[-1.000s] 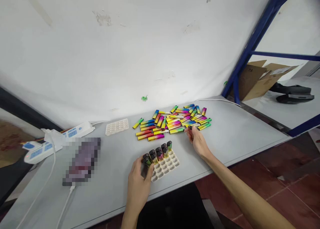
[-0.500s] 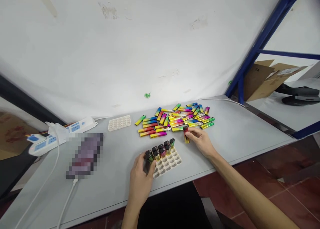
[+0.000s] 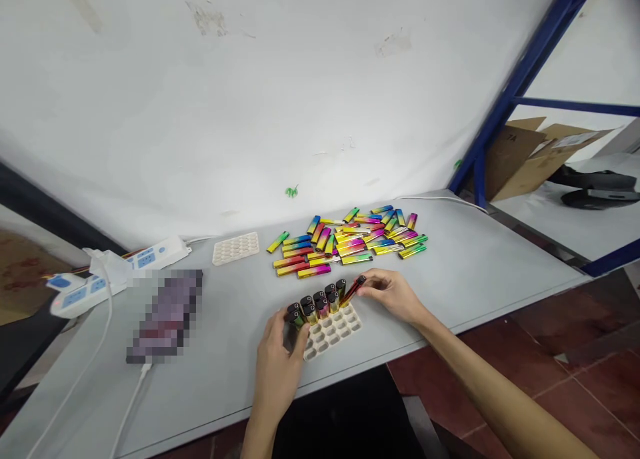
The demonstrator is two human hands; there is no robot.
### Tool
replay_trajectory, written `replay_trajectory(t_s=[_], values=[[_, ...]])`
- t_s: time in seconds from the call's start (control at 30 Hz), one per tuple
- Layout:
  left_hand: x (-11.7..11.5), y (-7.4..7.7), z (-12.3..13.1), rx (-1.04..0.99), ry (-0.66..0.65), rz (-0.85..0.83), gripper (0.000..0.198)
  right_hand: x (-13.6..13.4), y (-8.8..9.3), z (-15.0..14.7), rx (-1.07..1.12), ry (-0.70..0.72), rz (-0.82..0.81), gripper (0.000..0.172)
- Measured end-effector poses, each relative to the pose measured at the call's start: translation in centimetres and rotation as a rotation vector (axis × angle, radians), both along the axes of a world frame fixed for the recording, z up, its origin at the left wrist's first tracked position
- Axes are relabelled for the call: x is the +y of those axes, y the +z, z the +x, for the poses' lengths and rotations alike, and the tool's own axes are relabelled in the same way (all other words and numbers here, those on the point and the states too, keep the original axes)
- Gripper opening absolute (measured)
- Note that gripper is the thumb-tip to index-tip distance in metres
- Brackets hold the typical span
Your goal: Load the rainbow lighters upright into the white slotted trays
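A white honeycomb tray (image 3: 336,331) sits near the table's front edge with several black-capped rainbow lighters (image 3: 320,303) standing along its back rows. My left hand (image 3: 277,362) rests against the tray's left end, fingers curled on it. My right hand (image 3: 393,292) pinches a red-and-yellow lighter (image 3: 353,290), tilted, its lower end at the tray's right back corner. Behind them lies a loose pile of rainbow lighters (image 3: 350,242) flat on the table.
A second, empty honeycomb tray (image 3: 235,248) lies at the back left. Power strips (image 3: 90,282) with white cables and a blurred dark object (image 3: 165,317) are on the left. A blue shelf frame (image 3: 505,105) and cardboard box (image 3: 530,155) stand at right.
My right hand picked a lighter out of the pile and carried it left and toward me, down to the tray's right corner. My left hand stayed on the tray.
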State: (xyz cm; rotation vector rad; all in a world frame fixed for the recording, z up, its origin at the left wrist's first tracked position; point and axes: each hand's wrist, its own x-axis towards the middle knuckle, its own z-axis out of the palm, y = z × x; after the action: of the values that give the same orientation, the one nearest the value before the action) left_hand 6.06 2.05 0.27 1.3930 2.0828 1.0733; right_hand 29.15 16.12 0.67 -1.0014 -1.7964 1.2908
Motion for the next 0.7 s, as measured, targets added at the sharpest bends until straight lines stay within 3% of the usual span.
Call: replay_trajectory(t_s=[0.37, 0.7], values=[[0.1, 0.1, 0.0, 0.012, 0.031, -0.019, 0.049, -1.7, -0.4, -2.4, -0.006, -0.041, 0.232, 0.02], [0.2, 0.0, 0.0, 0.004, 0.029, -0.001, 0.046, -2.5, -0.5, -2.0, -0.105, -0.11, 0.355, 0.03]])
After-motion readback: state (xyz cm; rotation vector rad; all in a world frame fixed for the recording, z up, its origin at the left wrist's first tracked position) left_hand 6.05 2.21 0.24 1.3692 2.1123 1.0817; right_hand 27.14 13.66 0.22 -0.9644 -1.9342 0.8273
